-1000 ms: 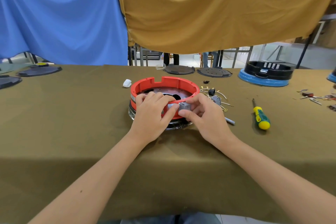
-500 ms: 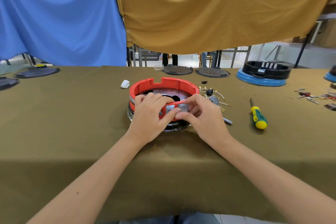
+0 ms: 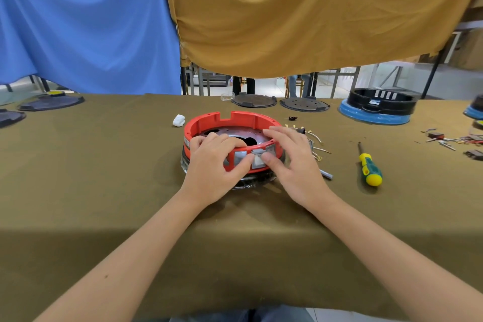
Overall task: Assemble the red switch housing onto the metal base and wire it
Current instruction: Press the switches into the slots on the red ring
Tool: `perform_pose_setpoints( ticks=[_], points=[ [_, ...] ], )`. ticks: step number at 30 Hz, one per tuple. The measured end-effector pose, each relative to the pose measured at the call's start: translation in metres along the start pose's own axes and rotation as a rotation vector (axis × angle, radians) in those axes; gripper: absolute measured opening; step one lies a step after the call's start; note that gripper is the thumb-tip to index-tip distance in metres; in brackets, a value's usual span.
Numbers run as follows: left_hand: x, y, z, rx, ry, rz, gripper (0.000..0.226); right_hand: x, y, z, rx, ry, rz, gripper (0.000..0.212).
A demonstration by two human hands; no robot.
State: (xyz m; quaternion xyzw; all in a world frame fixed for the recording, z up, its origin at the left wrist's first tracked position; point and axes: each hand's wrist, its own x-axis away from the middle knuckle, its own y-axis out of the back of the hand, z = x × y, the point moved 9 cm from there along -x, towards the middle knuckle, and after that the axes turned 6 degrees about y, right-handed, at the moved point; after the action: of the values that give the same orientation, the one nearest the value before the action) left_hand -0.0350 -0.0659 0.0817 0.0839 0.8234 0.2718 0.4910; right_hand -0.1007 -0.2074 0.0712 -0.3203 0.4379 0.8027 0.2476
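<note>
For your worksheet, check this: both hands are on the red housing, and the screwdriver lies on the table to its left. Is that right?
One detail is wrong. The head view shows the screwdriver lying to the right of the red housing, not left. Both the left hand and right hand are on it.

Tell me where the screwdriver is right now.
In the head view, the screwdriver lies on the table's right side, untouched, right of the right hand and the loose wires.

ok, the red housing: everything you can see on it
The red housing is a low ring that looks like plastic, open on top, with a square notch in its far rim. It sits level on a perforated metal base on the olive tablecloth. Grey switches sit in its near wall. The left hand holds that wall; the right hand's thumb presses a switch.
</note>
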Motion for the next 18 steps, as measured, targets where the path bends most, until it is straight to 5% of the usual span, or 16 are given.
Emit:
perform_pose_setpoints(
  ticks=[18],
  points=[
    [-0.001, -0.002, 0.005, -0.002, 0.010, 0.007, 0.034, -0.004, -0.006, -0.014, -0.044, -0.084, 0.038, 0.023]
  ],
)
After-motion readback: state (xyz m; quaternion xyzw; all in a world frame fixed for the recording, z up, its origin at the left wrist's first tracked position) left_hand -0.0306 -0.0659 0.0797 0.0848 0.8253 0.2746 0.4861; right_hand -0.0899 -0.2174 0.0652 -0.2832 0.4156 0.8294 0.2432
